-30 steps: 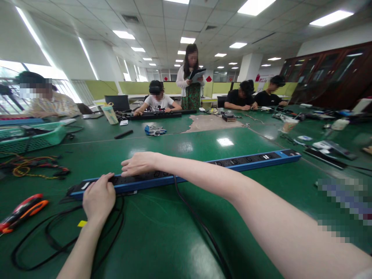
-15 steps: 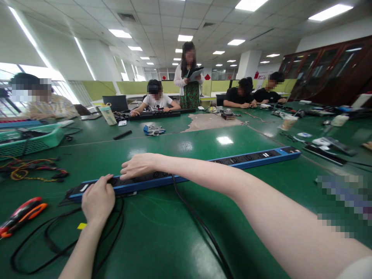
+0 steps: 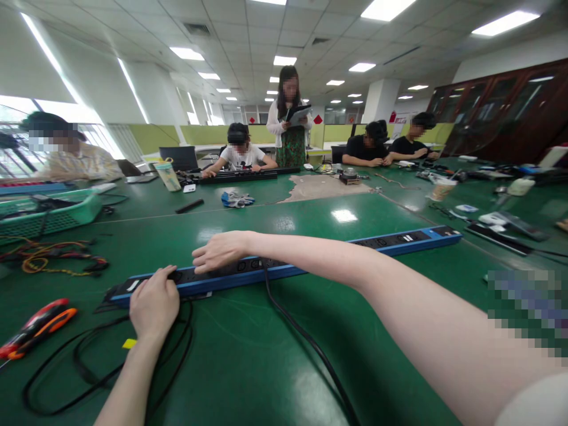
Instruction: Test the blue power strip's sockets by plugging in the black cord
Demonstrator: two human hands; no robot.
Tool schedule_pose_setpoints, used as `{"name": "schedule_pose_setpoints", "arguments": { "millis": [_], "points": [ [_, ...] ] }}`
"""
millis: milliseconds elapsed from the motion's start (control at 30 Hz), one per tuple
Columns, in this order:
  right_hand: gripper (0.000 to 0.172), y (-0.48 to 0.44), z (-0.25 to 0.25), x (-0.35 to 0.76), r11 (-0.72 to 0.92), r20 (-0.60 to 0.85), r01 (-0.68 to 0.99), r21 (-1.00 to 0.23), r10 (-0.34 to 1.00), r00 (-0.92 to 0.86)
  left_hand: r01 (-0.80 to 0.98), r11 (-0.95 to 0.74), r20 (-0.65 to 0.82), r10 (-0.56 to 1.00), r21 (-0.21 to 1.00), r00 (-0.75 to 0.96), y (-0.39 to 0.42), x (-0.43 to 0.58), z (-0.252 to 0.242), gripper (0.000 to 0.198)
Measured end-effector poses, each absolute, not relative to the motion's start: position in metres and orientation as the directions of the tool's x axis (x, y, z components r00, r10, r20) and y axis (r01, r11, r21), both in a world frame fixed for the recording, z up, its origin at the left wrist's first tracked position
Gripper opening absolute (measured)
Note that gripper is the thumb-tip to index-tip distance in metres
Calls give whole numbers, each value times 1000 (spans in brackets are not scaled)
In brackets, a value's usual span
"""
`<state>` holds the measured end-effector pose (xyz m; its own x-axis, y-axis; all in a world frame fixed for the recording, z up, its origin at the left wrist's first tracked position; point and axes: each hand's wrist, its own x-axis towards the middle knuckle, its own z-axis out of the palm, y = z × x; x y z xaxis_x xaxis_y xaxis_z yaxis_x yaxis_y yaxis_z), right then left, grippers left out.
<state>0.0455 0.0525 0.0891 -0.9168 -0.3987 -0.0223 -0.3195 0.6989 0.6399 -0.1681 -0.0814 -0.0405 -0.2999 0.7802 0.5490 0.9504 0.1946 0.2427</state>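
Note:
A long power strip (image 3: 284, 270) with a blue casing and black sockets lies slantwise across the green table. My left hand (image 3: 155, 303) is wrapped over its near left part, fingers on the top face and far edge. Just to the right, my right hand (image 3: 220, 251) is over the strip with its fingers curled down toward the sockets. Whatever sits under those fingers is hidden. A black cable (image 3: 306, 338) runs from the strip's middle toward me. Another thin black cable (image 3: 33, 378) with a yellow tag (image 3: 129, 344) loops beside and beneath my left forearm.
A red and black screwdriver (image 3: 38, 328) lies at left, near bundled wires (image 3: 48, 257) and a green basket (image 3: 84, 207). Gloves (image 3: 237, 200) and a cup (image 3: 168, 176) are farther back. Several people sit around the table; one stands with a clipboard (image 3: 298, 115).
The view has shifted slightly, so everything sits a little farther right. My right hand has moved slightly right along the strip relative to before; my left hand keeps its place on the strip.

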Motion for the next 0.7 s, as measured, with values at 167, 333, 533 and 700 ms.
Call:
{"name": "schedule_pose_setpoints", "arguments": {
  "millis": [167, 333, 533, 700],
  "points": [
    [24, 58, 85, 51, 689, -15, -357, 631, -449, -894, 943, 181, 599, 735, 280, -319, -82, -165, -39, 46],
    [21, 54, 90, 46, 743, -24, -351, 569, -412, -911, 937, 190, 593, 733, 294, -334, -81, -165, -39, 46],
    [24, 44, 102, 38, 799, -31, -317, 511, -352, -936, 935, 191, 577, 744, 299, -336, -83, -164, -37, 46],
    [22, 41, 106, 35, 846, 5, -261, 464, -297, -955, 933, 192, 574, 744, 305, -341, -85, -162, -35, 47]
  ]
}}
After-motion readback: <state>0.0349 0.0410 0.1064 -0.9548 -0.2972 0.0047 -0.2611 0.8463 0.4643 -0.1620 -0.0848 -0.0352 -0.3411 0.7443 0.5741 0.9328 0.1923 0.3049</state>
